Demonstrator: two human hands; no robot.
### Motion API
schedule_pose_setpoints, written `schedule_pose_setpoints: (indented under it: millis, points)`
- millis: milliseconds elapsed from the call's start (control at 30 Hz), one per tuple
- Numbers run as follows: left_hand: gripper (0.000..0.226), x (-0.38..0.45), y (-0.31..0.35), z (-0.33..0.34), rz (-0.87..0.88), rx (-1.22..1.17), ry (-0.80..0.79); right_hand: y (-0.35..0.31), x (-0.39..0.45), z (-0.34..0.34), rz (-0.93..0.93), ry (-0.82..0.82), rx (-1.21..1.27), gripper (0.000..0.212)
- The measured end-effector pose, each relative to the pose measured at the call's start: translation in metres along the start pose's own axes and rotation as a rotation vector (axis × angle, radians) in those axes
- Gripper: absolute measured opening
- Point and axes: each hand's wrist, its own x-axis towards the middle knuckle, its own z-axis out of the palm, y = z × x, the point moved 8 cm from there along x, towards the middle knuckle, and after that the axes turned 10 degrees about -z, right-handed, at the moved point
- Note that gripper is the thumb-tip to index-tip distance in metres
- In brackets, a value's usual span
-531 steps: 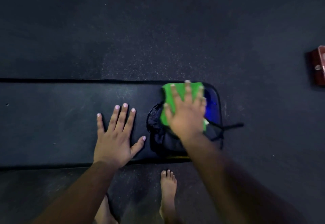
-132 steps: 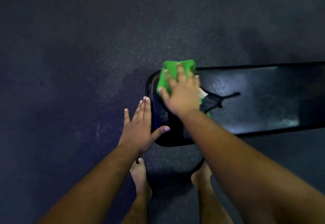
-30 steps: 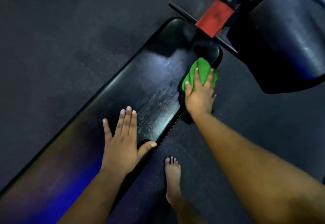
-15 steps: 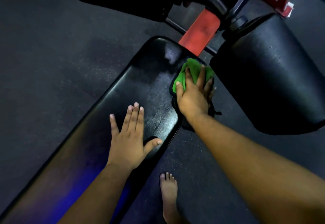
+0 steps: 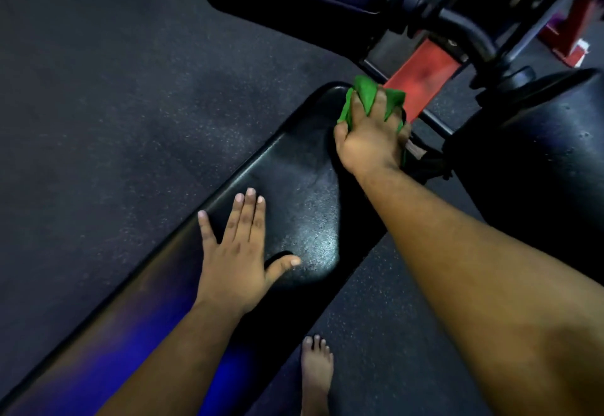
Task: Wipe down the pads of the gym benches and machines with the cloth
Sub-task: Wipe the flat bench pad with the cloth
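The cloth point(image 5: 366, 98) is bright green, soft and bunched into folds, and it sits at the far, rounded end of the long black bench pad point(image 5: 294, 193). The right hand point(image 5: 369, 141) lies on top of it with fingers curled over and into the folds, gripping the cloth and pressing it down on the pad; green fabric pokes out between the fingers and past the fingertips. A dark strap or scrap of material shows just beside the wrist, though the dim light makes it hard to tell what it is.

The pad has a pebbled, slightly shiny skin, with a pale glare patch near its middle and a blue tint toward the near end. The left hand point(image 5: 235, 252) rests flat on the pad, fingers straight and together, thumb spread out, holding nothing.

Just beyond the cloth is a red metal bar point(image 5: 421, 72) of the frame, with a big black round pad point(image 5: 539, 154) to the right. A bare foot point(image 5: 316, 373) stands on the speckled dark floor point(image 5: 98, 105).
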Motion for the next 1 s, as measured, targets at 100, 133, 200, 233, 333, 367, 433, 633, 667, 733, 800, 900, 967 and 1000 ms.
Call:
schedule_pose_setpoints:
  millis: [100,133,200,233,333,367,433,633,667,733,800,900,967,1000]
  points:
    - [0.111,-0.007,-0.012,0.004,-0.014,0.011,-0.008,-0.008,0.008,-0.002,-0.06,-0.006,0.005,0.064]
    - [0.111,-0.01,-0.016,0.005,-0.02,0.007,-0.013,-0.008,0.008,-0.002,-0.069,-0.009,0.008,0.064]
    - [0.11,-0.017,-0.023,0.006,-0.038,-0.005,-0.001,-0.014,0.005,-0.003,-0.119,-0.029,0.009,0.065]
    - [0.11,-0.022,-0.027,0.006,-0.05,-0.012,0.005,-0.021,0.002,-0.003,-0.161,-0.041,-0.004,0.065]
    - [0.11,-0.038,-0.04,0.009,-0.083,-0.029,0.0,-0.065,-0.023,0.003,-0.314,-0.032,-0.107,0.066]
    - [0.11,-0.046,-0.046,0.011,-0.096,-0.031,-0.006,-0.085,-0.037,0.006,-0.356,-0.027,-0.115,0.066]
    - [0.11,-0.062,-0.06,0.014,-0.121,-0.037,-0.009,-0.122,-0.072,0.015,-0.416,-0.047,-0.075,0.065]
    - [0.119,-0.127,-0.121,0.019,-0.188,-0.032,-0.021,-0.255,-0.239,0.056,-0.764,-0.115,0.008,0.06]
    - [0.119,-0.142,-0.133,0.022,-0.2,-0.021,-0.025,-0.261,-0.256,0.06,-0.807,-0.105,0.005,0.057]
    - [0.115,-0.171,-0.148,0.031,-0.212,-0.008,-0.048,-0.252,-0.266,0.062,-0.934,-0.1,-0.019,0.054]
    - [0.113,-0.187,-0.152,0.038,-0.199,-0.017,-0.07,-0.227,-0.258,0.062,-1.096,-0.131,-0.1,0.054]
    - [0.113,-0.182,-0.135,0.036,-0.18,-0.044,-0.056,-0.152,-0.2,0.054,-0.96,-0.158,-0.193,0.06]
    - [0.113,-0.169,-0.118,0.028,-0.16,-0.077,-0.012,-0.082,-0.149,0.037,-0.644,-0.125,-0.194,0.064]
    - [0.113,-0.163,-0.109,0.026,-0.145,-0.082,0.002,-0.051,-0.136,0.03,-0.498,-0.108,-0.16,0.065]
